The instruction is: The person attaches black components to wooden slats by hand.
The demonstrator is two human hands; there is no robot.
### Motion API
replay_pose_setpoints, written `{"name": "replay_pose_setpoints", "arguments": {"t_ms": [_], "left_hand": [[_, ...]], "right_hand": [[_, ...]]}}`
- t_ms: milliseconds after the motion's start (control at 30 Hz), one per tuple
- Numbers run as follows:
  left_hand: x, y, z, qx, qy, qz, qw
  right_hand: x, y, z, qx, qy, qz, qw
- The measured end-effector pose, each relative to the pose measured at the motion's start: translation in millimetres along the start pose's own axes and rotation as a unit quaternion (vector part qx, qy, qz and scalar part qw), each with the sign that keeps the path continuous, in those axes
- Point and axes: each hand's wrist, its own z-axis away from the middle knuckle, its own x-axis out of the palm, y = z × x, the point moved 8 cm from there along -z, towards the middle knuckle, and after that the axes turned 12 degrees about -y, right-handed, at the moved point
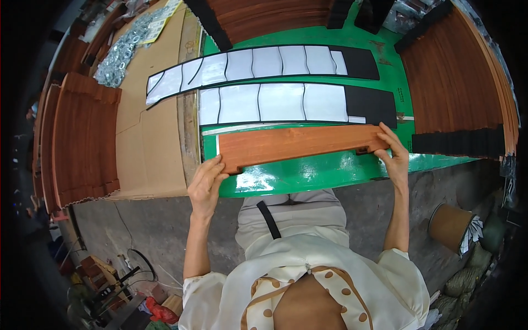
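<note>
A long reddish-brown wooden board (297,144) with a notch near each end spans the front of the green tabletop. My left hand (205,184) is closed on its left end, fingertips on the top face. At the other end my right hand (394,154) pinches the board between thumb and fingers. Just beyond it lies a black strip sheet (371,104) partly covered by white pieces (280,103) with thin black lines between them. A second, similar white-and-black strip sheet (269,63) lies farther back, slightly slanted.
Stacked wooden boards with dark edges stand at left (85,140) and right (459,82), with another stack (269,16) at the back. Brown cardboard (148,143) covers the table's left part, bearing a pile of small metal rings (124,52). A round brown bin (452,226) sits on the floor.
</note>
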Motion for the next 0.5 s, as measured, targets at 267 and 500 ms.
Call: {"name": "replay_pose_setpoints", "arguments": {"t_ms": [267, 500], "left_hand": [[-33, 28, -27, 0.001, 0.05, 0.009, 0.999], [-24, 19, -27, -0.084, -0.002, 0.009, 0.996]], "right_hand": [[-23, -19, -10, -0.058, 0.091, 0.019, 0.994], [-13, -18, -11, 0.016, 0.076, 0.112, 0.991]]}}
